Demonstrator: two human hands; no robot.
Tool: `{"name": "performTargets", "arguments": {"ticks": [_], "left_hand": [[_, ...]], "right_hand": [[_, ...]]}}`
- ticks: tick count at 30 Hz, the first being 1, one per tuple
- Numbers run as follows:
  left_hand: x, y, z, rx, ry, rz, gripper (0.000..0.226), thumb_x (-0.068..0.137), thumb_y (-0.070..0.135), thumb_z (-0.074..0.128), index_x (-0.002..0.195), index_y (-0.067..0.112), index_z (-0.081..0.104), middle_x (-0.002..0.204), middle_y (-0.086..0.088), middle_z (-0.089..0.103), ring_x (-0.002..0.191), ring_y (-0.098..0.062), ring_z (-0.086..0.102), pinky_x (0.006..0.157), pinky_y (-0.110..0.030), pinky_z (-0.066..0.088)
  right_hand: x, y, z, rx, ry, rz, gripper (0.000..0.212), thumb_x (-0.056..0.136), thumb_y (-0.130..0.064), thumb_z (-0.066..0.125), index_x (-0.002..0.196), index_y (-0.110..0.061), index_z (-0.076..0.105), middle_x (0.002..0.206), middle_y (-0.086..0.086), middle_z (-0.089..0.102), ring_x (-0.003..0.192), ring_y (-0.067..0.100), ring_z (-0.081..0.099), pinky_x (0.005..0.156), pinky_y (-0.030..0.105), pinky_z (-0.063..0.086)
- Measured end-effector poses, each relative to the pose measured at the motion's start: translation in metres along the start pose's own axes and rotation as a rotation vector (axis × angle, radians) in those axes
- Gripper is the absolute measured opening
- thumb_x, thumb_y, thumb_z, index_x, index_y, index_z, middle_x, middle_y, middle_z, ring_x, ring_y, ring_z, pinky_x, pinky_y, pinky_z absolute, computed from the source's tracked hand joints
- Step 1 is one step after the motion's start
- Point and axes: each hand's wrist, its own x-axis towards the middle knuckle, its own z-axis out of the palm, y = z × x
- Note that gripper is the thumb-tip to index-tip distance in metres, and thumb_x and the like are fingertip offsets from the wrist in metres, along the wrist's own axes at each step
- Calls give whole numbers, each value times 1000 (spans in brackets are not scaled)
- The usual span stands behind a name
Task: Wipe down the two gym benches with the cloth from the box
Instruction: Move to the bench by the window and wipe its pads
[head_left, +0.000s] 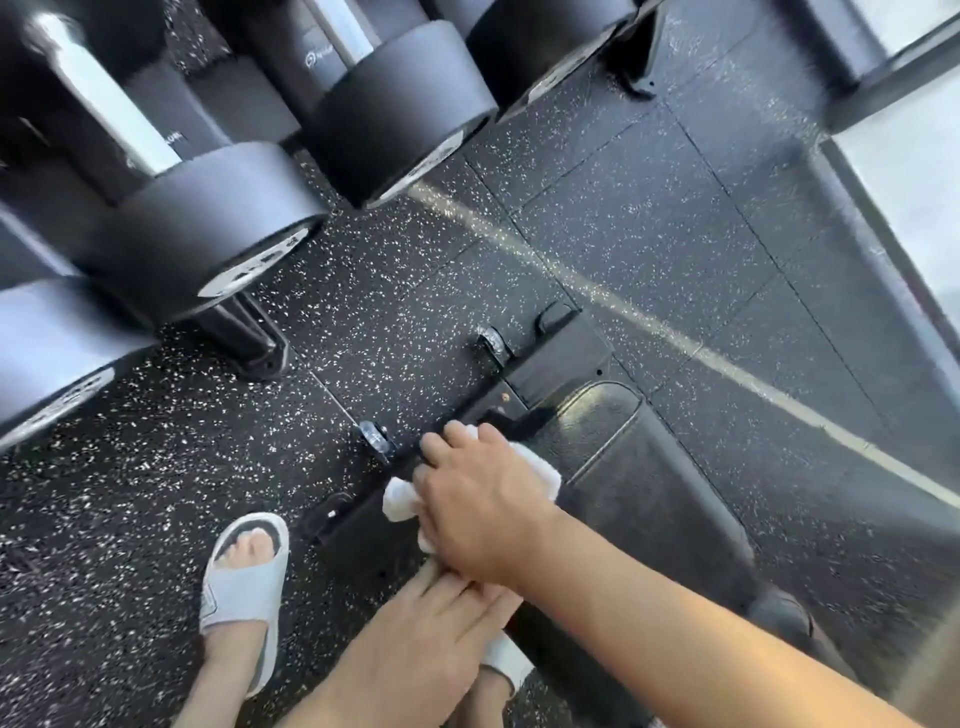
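Note:
A black padded gym bench (649, 499) runs from the centre toward the lower right. A bunched white cloth (400, 501) lies on the bench's near end, above its frame. My right hand (483, 514) lies on top of the cloth with its fingers bent over it, and cloth pokes out on both sides of the hand. My left hand (436, 634) rests just below with straight fingers on the bench's edge. Only this one bench is in view, and no box shows.
Large black dumbbells (218, 228) sit on a rack at the upper left, its foot (260, 348) on the speckled rubber floor (675, 218). The bench's small wheels (374, 436) stick out beside my grey slide sandal (244, 587). A pale wall (914, 171) borders the right.

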Motion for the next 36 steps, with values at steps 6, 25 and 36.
{"name": "performTargets", "arguments": {"ticks": [6,25,36], "left_hand": [[-8,0,-4,-41,22,25,45,90,24,52,128,24,76,152,0,60,140,-21,57,113,-40,38],[21,-15,-35,-32,-169,143,46,79,21,53,123,23,69,137,0,63,125,-26,55,103,-39,38],[177,-43,-51,-33,-92,-11,37,90,13,60,126,10,67,134,-6,59,122,-34,56,100,-52,50]], "right_hand": [[-7,85,-18,-19,26,158,37,104,-47,42,94,-19,64,99,0,54,102,28,51,79,40,42],[-79,139,18,248,586,721,31,103,-31,50,111,-4,64,111,15,56,99,38,50,84,52,49],[-182,43,104,301,608,528,54,73,-22,78,124,-17,58,112,6,61,87,30,59,69,40,52]]}}
